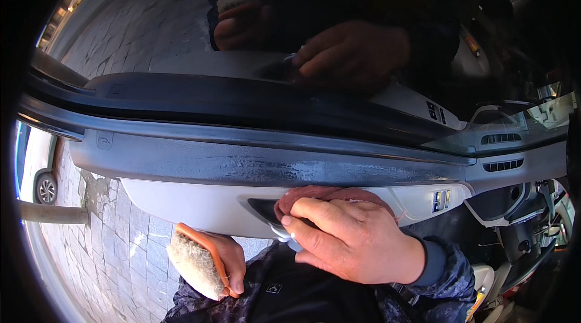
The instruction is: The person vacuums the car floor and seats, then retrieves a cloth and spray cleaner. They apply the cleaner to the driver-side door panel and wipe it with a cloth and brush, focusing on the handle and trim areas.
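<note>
My right hand (347, 239) presses a folded brown cloth (333, 193) against the pale inner panel (181, 200) of a car door. The cloth lies beside the silvery inside door handle (279, 231) and its dark recess (263, 208), partly covering them. Above it, wet-looking streaks shine on the dark upper door trim (218, 164). In my left hand (229, 257) is a brush with an orange back and pale bristles (193, 266). It is held low and to the left, apart from the door, bristles facing left.
The dark window glass (136, 18) above the trim mirrors both hands. Window switches (440, 200) and an air vent (503, 165) sit to the right, near the steering wheel (529, 268). Paving (131, 232) and a parked white car (41, 164) show at left.
</note>
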Demonstrator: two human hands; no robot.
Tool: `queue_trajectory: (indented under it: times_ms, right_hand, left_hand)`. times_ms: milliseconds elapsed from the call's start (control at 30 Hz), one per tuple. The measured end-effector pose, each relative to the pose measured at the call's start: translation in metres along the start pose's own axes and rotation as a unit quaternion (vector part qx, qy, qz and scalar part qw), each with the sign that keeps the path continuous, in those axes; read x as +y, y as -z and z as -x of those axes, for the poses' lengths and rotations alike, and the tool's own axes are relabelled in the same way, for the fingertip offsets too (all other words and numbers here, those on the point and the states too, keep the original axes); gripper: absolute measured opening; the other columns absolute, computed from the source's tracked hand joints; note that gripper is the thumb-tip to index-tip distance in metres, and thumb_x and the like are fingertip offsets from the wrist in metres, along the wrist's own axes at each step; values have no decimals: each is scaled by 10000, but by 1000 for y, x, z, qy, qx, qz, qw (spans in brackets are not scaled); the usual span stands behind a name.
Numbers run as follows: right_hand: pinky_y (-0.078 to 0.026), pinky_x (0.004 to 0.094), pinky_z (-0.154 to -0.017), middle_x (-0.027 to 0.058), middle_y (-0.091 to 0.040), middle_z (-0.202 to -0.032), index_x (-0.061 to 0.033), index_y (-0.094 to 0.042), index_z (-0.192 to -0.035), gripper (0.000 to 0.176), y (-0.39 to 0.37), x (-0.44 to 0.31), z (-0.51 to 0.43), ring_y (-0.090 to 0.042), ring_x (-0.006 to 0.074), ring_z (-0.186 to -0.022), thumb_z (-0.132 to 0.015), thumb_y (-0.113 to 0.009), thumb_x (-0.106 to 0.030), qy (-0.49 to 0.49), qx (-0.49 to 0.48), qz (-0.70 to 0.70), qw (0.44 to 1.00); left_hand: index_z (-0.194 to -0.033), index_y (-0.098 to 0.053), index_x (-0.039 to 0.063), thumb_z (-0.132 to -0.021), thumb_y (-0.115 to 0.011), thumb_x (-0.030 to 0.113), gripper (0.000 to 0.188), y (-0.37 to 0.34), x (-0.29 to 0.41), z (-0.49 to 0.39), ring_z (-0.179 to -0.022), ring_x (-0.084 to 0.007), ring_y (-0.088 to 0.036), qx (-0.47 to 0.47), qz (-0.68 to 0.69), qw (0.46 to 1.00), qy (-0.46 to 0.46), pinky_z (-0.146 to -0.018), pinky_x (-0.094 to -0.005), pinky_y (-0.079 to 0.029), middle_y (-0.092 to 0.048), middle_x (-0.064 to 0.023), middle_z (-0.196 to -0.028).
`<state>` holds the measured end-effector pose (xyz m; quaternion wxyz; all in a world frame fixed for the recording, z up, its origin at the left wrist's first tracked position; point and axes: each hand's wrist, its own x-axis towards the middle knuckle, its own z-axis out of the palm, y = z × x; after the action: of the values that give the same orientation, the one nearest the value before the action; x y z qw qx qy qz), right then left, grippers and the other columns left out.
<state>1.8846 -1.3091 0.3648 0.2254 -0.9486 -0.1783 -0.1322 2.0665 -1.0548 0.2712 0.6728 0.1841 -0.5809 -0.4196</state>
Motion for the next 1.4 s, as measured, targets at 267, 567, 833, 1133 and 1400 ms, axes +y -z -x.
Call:
queue_trajectory:
  times_ms: [267, 567, 833, 1133, 1400]
  right_hand:
    - [-593, 422, -1006, 261, -677, -1392, 26, -494, -1601, 793, 1, -14, -23, -740, 346, -1175, -950, -830, -278, -29, -126, -54, 990]
    - [-583, 468, -1053, 305, -687, -1363, -38, -351, -1710, 878, 12, -14, -42, -749, 387, -1181, -986, -795, -263, -71, -214, -124, 966]
    - [-627, 454, -958, 333, -708, -1318, -93, -369, -1725, 838, 5, -25, -45, -782, 401, -1069, -1011, -762, -292, -16, -203, 45, 978]
    - [-591, 352, -798, 119, -757, -1039, -71, -644, -1518, 599, 22, -19, -5, -745, 228, -830, -959, -731, -266, -82, -198, 148, 966]
    - [-591, 411, -913, 87, -748, -1248, -98, -765, -1154, 345, 10, 34, 102, -745, 224, -1024, -823, -861, -69, 0, 109, 54, 993]
  left_hand:
    - [-1173, -709, 32, -958, -861, 102, 272, 5, 0, 10, -960, -289, -747, -1, 20, 1000, 10, -818, -371, -613, -719, -175, -1201]
    - [-1223, -721, 29, -960, -874, 118, 317, 9, -9, 20, -933, -278, -755, -44, -37, 998, -40, -783, -360, -629, -729, -197, -1214]
    - [-1129, -734, -7, -1030, -797, 144, 191, -2, 3, -1, -884, -272, -744, -21, 26, 999, 8, -730, -369, -610, -749, -214, -1106]
    - [-1121, -713, -33, -936, -856, 65, 253, 14, -19, 4, -818, -291, -746, -86, 186, 978, -26, -668, -341, -618, -739, -231, -1072]
    - [-840, -662, 36, -855, -871, 3, 212, -9, -16, -1, -752, -240, -682, 60, 49, 993, -88, -601, -295, -561, -761, -206, -1007]
